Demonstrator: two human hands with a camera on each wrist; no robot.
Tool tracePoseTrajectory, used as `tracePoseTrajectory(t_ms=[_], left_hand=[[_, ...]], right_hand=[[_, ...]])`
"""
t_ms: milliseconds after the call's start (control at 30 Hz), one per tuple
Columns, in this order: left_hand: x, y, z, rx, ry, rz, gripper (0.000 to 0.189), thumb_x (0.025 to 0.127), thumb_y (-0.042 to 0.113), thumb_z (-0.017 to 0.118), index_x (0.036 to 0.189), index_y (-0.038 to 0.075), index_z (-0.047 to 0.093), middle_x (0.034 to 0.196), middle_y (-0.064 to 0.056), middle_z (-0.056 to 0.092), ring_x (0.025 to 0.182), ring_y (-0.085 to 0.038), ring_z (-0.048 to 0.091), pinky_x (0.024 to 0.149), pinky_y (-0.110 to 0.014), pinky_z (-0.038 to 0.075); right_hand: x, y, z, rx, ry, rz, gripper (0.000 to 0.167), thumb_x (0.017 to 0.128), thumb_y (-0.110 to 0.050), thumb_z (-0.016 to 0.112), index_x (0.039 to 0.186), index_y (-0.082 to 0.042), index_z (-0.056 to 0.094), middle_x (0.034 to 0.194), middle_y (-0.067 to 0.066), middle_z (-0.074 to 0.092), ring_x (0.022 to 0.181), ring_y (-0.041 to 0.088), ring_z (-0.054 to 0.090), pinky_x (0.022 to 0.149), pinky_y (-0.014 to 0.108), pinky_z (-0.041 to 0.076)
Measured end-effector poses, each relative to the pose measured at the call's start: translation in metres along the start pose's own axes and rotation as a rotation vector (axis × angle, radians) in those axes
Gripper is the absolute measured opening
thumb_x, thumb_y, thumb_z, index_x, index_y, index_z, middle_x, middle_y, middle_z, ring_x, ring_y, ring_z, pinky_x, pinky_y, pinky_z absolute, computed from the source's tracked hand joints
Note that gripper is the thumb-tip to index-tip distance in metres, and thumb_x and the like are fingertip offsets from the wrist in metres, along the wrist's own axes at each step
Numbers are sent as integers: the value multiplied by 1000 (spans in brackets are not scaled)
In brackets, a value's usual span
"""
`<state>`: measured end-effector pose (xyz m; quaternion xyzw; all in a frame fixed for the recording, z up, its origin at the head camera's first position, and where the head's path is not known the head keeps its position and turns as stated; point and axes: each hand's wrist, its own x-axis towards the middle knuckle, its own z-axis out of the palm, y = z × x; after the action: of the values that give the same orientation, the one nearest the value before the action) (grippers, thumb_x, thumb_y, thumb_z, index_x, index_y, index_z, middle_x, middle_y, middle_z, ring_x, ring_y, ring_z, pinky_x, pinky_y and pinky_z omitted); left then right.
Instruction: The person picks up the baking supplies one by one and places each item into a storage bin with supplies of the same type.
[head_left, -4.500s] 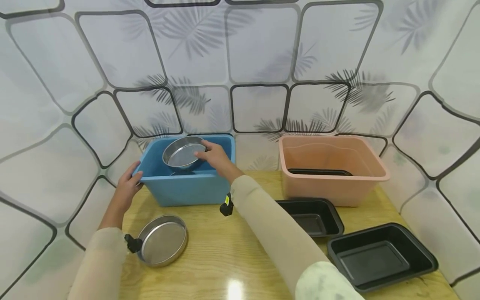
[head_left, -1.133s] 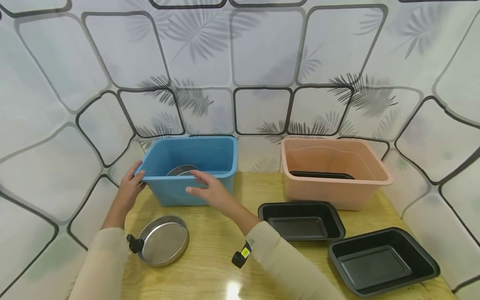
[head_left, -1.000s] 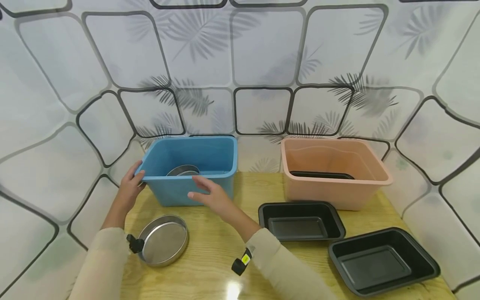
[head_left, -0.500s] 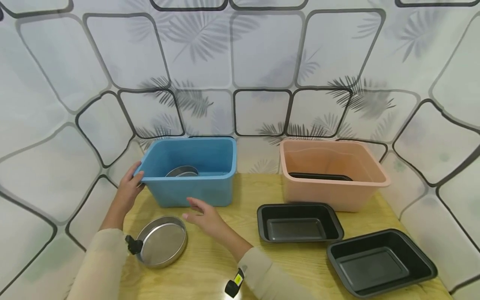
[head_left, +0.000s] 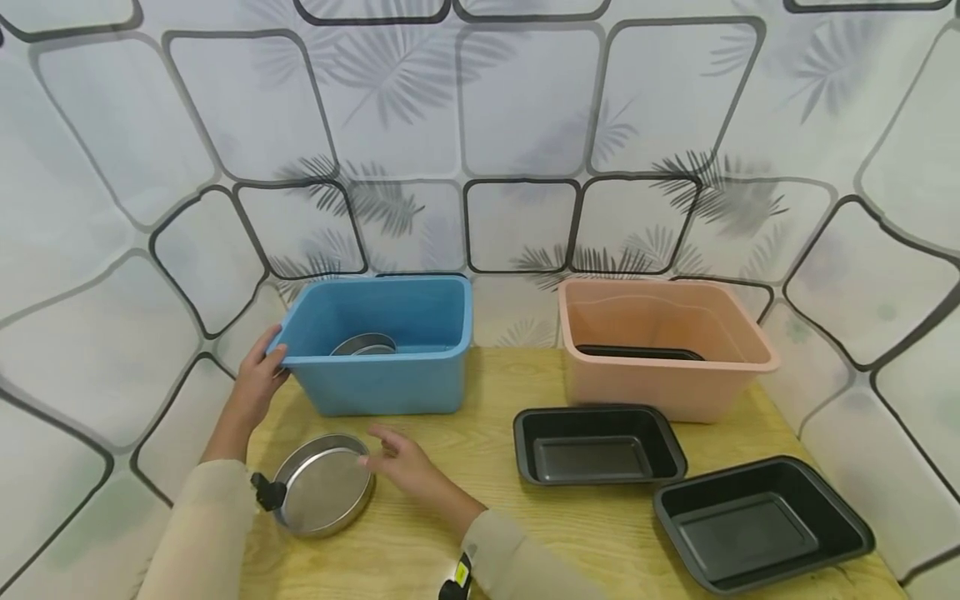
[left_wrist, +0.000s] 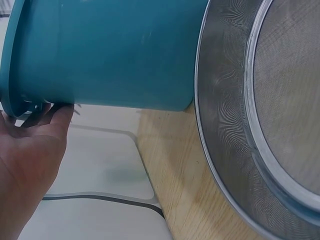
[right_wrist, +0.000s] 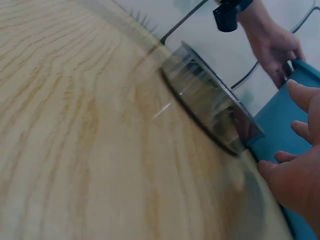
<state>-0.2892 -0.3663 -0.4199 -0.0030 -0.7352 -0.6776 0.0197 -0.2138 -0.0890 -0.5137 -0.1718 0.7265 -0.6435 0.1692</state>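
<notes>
My left hand [head_left: 257, 385] grips the left rim of a blue plastic tub [head_left: 375, 385]. In the left wrist view its fingers curl up under the tub's lip. On the table in front of the tub lies a round metal sieve [head_left: 327, 492], its fine mesh plain in the left wrist view. My right hand [head_left: 411, 472] hovers at the sieve's right edge, fingers spread and nothing held. The right wrist view shows a gap between those fingers and the sieve [right_wrist: 210, 105]. Inside the tub, round metal rims [head_left: 364, 343] show partly above the front wall.
A pink tub [head_left: 660, 387] stands at the back right with a dark pan edge [head_left: 637, 352] inside. Two black rectangular baking pans, a nearer one [head_left: 757, 533] and one beside the pink tub [head_left: 596, 450], lie on the wooden table [head_left: 420, 567]. Patterned cloth surrounds the table.
My right hand held a round metal sieve over the blue tub, let it go inside, then came down and toward me to the sieve on the table. My left hand stays on the rim.
</notes>
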Motion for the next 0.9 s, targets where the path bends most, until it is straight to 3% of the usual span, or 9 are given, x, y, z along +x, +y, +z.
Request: tracePoseTrajectory(t_ms=[200,400,633,900], left_hand=[[0,1,1,-2,0,5,67,110,34,37,163,16,0,167,-21,-13,151,-47,1,120,-59,10],[-2,1,4,-15,7,10,68,110,35,37,163,16,1,167,-20,-13,151,-47,0,121,-59,9],[-4,0,4,-15,14,22,68,110,36,38,164,15,2,167,-22,-12,151,-48,0,120,-60,9],[-2,-1,5,-14,26,24,66,110,35,36,164,16,3,167,-20,-13,151,-48,-1,121,-60,8]], right_hand=[[3,12,9,70,0,16,59,95,-31,72,149,-16,52,157,7,44,146,35,39,118,49,35],[4,18,14,94,-18,20,59,95,-31,72,148,-15,51,158,4,43,148,31,37,120,45,33],[5,22,19,24,-23,-1,51,94,-30,72,143,-24,58,155,2,46,145,28,41,116,41,39],[6,24,23,-130,1,-6,50,95,-34,71,142,-27,59,161,7,38,149,33,33,120,46,32]])
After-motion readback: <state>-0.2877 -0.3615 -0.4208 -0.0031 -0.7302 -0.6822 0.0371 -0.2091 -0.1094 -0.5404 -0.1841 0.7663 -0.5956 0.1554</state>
